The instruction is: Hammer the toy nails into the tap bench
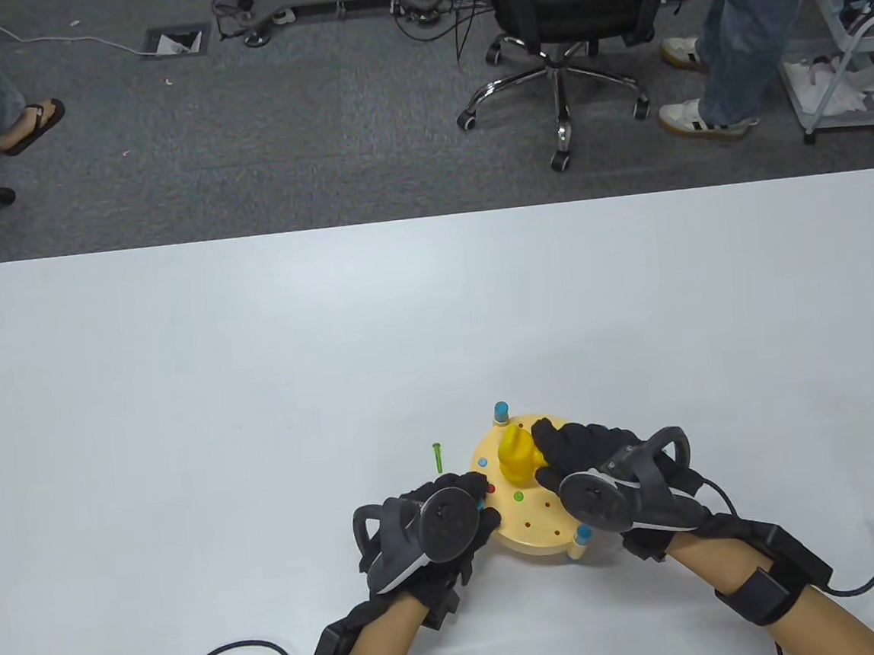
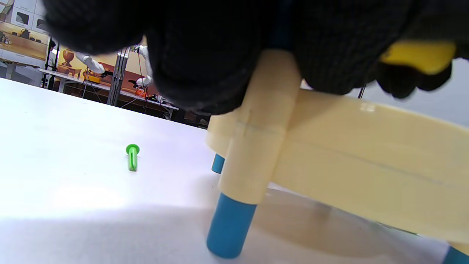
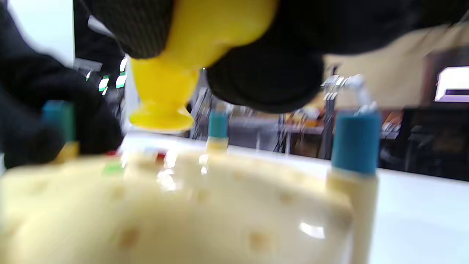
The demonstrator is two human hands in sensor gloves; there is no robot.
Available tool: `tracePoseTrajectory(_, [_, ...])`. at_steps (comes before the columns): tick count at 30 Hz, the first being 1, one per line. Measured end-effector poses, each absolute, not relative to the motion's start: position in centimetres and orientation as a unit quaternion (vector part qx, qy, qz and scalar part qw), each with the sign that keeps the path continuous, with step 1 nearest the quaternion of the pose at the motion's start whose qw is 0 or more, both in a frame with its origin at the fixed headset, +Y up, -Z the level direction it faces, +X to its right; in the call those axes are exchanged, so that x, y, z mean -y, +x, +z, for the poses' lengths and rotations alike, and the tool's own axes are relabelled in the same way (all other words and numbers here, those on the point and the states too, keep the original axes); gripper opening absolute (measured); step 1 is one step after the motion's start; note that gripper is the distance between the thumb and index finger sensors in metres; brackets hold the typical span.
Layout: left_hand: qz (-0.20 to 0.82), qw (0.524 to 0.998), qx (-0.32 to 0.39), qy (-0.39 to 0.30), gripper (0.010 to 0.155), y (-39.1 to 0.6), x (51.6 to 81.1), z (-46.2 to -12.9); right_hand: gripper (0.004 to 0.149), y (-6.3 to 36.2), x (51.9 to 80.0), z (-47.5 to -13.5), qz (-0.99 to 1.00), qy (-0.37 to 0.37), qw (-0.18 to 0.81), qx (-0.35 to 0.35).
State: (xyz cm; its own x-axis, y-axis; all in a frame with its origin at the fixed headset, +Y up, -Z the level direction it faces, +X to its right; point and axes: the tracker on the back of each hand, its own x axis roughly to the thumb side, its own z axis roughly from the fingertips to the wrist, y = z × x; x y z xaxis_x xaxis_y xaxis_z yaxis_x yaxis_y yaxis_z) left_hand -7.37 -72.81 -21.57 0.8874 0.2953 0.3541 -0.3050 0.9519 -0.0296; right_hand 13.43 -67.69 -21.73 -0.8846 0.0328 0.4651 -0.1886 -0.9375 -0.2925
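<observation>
A: Right hand (image 1: 582, 456) is wrapped around the yellow hammer (image 1: 515, 457). Its head points down, just above the tap bench (image 1: 533, 514) near the frame's bottom centre.

B: Left hand (image 1: 454, 517)?

A: Gripping the bench's left rim at a blue peg (image 2: 230, 223), steadying it.

B: Target?

A: Red nail (image 1: 490, 488) sits lower left of the hammer face. Spare green nail (image 1: 437, 456) lies on the table left of the bench, nearer the left hand.

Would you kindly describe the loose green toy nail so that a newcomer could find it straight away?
On the white table, find the round cream plastic tap bench with blue legs near the front edge, between the two gloved hands. Just off its left side lies a small green plastic toy nail. It alone lies flat on the table; the other coloured nails sit in the bench top.
</observation>
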Motion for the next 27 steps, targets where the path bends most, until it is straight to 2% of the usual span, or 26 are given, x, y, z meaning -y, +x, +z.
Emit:
tracePoseTrajectory(1, [0.155, 0.971, 0.18, 0.013, 0.054, -7.4, 72.8, -21.6, 0.063, 12.9, 68.3, -22.1, 0.952, 0.264, 0.049, 0.145])
tracePoseTrajectory(2, [0.155, 0.971, 0.18, 0.013, 0.054, -7.4, 72.8, -21.6, 0.063, 12.5, 69.1, -22.3, 0.958, 0.275, 0.009, 0.086])
tracePoseTrajectory(3, [0.156, 0.971, 0.181, 0.013, 0.054, -7.4, 72.8, -21.6, 0.065, 12.9, 68.9, -21.7, 0.97, 0.23, -0.058, 0.059])
tracePoseTrajectory(4, [0.155, 0.971, 0.181, 0.014, 0.054, -7.4, 72.8, -21.6, 0.064, 13.0, 68.5, -21.8, 0.96, 0.258, -0.012, 0.106])
tracePoseTrajectory(6, [0.155, 0.971, 0.181, 0.013, 0.054, -7.3, 72.8, -21.6, 0.064, 13.2, 68.0, -21.6, 0.942, 0.25, 0.065, 0.214])
tracePoseTrajectory(7, [0.155, 0.971, 0.18, 0.013, 0.054, -7.3, 72.8, -21.6, 0.063, 12.6, 68.7, -21.9, 0.948, 0.276, 0.048, 0.152])
tracePoseTrajectory(8, [0.155, 0.971, 0.18, 0.012, 0.054, -7.3, 72.8, -21.6, 0.065, 12.2, 69.7, -22.1, 0.968, 0.244, -0.044, 0.037])
tracePoseTrajectory(9, [0.155, 0.971, 0.18, 0.012, 0.054, -7.3, 72.8, -21.6, 0.066, 12.7, 69.0, -22.0, 0.965, 0.254, -0.022, 0.067])
tracePoseTrajectory(11, [0.156, 0.971, 0.18, 0.011, 0.054, -7.3, 72.8, -21.6, 0.064, 13.1, 68.7, -21.6, 0.951, 0.249, 0.041, 0.179])
tracePoseTrajectory(12, [0.155, 0.971, 0.18, 0.01, 0.054, -7.3, 72.8, -21.6, 0.064, 12.7, 69.1, -21.8, 0.948, 0.264, 0.041, 0.173])
tracePoseTrajectory(13, [0.155, 0.971, 0.18, 0.009, 0.054, -7.3, 72.8, -21.6, 0.066, 12.4, 70.0, -22.8, 0.965, 0.251, -0.04, 0.059])
tracePoseTrajectory(14, [0.155, 0.971, 0.179, 0.009, 0.054, -7.3, 72.8, -21.6, 0.067, 12.9, 69.6, -21.6, 0.974, 0.212, -0.059, 0.057])
tracePoseTrajectory(15, [0.156, 0.971, 0.179, 0.008, 0.054, -7.3, 72.8, -21.6, 0.065, 12.7, 69.0, -21.9, 0.96, 0.257, 0.005, 0.107])
tracePoseTrajectory(16, [0.156, 0.971, 0.179, 0.009, 0.054, -7.3, 72.8, -21.6, 0.065, 12.7, 68.8, -21.9, 0.958, 0.252, 0.01, 0.135])
tracePoseTrajectory(17, [0.154, 0.972, 0.179, 0.009, 0.053, -7.3, 72.7, -21.6, 0.064, 13.0, 68.7, -21.5, 0.946, 0.242, 0.035, 0.213])
tracePoseTrajectory(18, [0.154, 0.972, 0.178, 0.009, 0.054, -7.3, 72.7, -21.6, 0.064, 12.4, 69.6, -21.9, 0.951, 0.27, 0.015, 0.152])
tracePoseTrajectory(19, [0.153, 0.972, 0.178, 0.009, 0.054, -7.3, 72.7, -21.6, 0.067, 12.9, 70.0, -21.9, 0.977, 0.198, -0.067, 0.047])
tracePoseTrajectory(21, [0.153, 0.972, 0.177, 0.011, 0.054, -7.3, 72.8, -21.6, 0.065, 13.2, 69.4, -22.2, 0.966, 0.241, 0.02, 0.087])
tracePoseTrajectory(23, [0.153, 0.973, 0.172, 0.009, 0.055, -7.4, 72.9, -21.6, 0.065, 14.9, 68.5, -21.9, 0.955, 0.197, 0.099, 0.2])
tracePoseTrajectory(25, [0.156, 0.971, 0.178, -0.016, 0.059, -7.8, 72.8, -21.9, 0.065, 16.7, 67.8, -21.9, 0.956, 0.161, 0.16, 0.185])
tracePoseTrajectory(26, [0.162, 0.967, 0.191, -0.056, 0.069, -8.3, 72.3, -22.0, 0.065, 18.0, 67.8, -21.8, 0.955, 0.147, 0.193, 0.169])
tracePoseTrajectory(27, [0.177, 0.961, 0.199, -0.079, 0.073, -8.8, 71.9, -22.0, 0.065, 18.8, 67.9, -21.6, 0.951, 0.141, 0.214, 0.17])
